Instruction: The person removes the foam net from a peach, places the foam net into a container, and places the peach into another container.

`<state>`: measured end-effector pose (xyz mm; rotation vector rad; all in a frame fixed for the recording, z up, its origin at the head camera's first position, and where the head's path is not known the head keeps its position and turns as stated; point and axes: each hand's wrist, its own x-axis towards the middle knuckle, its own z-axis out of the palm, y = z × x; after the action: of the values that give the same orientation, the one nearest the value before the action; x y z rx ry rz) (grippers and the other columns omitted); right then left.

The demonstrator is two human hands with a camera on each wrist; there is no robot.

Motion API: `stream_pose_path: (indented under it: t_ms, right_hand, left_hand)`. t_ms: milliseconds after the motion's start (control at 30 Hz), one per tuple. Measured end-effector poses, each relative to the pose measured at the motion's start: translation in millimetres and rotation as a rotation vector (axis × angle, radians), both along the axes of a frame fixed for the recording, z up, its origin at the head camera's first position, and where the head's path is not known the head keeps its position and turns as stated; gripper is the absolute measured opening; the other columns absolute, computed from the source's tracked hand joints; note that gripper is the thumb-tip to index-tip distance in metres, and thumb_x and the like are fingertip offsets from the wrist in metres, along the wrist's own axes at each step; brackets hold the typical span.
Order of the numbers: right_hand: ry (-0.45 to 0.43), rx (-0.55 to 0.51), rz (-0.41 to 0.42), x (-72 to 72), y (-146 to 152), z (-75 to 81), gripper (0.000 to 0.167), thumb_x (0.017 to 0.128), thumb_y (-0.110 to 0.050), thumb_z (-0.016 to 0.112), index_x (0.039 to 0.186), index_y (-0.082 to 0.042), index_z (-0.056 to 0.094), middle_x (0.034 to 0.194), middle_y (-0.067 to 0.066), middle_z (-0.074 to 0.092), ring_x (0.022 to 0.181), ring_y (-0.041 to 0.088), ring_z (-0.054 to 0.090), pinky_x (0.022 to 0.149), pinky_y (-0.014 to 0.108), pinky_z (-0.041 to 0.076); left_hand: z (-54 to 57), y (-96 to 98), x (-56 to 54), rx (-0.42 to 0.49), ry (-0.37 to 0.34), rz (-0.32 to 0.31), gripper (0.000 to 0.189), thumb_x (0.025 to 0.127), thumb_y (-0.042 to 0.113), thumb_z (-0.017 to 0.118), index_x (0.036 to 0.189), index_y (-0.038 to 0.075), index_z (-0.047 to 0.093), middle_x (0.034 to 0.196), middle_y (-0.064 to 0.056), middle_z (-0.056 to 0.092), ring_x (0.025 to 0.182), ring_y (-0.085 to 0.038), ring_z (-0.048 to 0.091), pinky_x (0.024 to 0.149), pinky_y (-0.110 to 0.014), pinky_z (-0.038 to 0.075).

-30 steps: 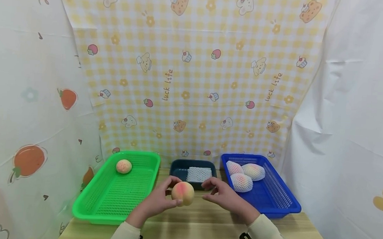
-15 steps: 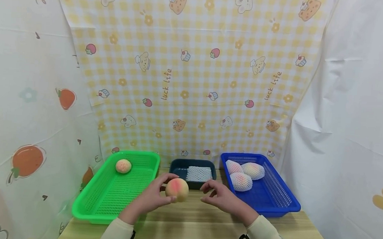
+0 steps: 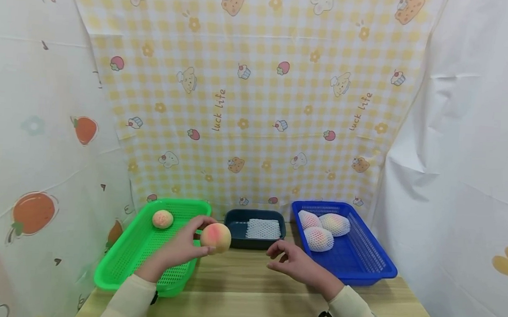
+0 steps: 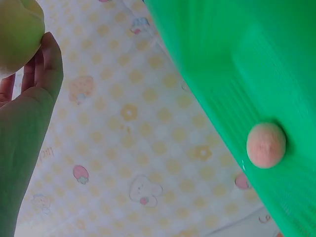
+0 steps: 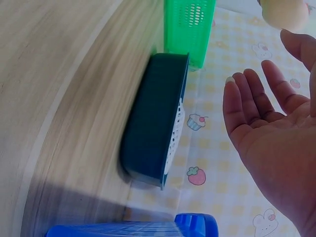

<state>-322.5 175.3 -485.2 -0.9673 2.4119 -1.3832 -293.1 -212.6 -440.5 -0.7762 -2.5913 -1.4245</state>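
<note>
Peach uncropped only in head view

peach: pink-yellow | basket: green | tray: dark teal | backdrop: yellow-white checks

Right grip loosely bent, peach, dark tray, green basket, blue basket

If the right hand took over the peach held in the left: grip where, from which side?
Probably grip the peach around its exposed right half, at the widest part, coming in from the right. It is round, the left hand holds it from its left, and the right hand is free on the bare side.
</note>
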Motion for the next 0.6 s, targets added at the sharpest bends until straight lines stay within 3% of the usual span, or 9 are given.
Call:
stream_pose_path:
  t_ms: [233, 600]
  right_hand:
    - [-0.039, 0.001, -0.002, 2.0, 0.4, -0.4, 0.021, 0.108, -0.028, 0.075, 0.126, -0.018, 0.070, 0.125, 0.000, 0.069, 0.114, 0.022, 0.065, 0.095, 0.032, 0.056]
    - [-0.060, 0.019, -0.002, 5.0, 1.0, -2.2, 0.020, 0.109, -0.030, 0.075, 0.125, -0.018, 0.071, 0.122, -0.001, 0.070, 0.113, 0.022, 0.067, 0.094, 0.034, 0.056]
  left_hand:
    - [10.5, -27.2, -9.9, -0.050, -0.005, 0.047, 0.060, 0.098, 0.020, 0.085, 0.150, 0.014, 0.056, 0.142, -0.008, 0.062, 0.119, -0.027, 0.064, 0.097, -0.044, 0.057]
    - [13.3, -63.5, -36.6, -0.077, -0.021, 0.119, 0.058, 0.098, 0.019, 0.085, 0.148, 0.008, 0.056, 0.137, -0.013, 0.063, 0.121, -0.035, 0.065, 0.091, -0.044, 0.059]
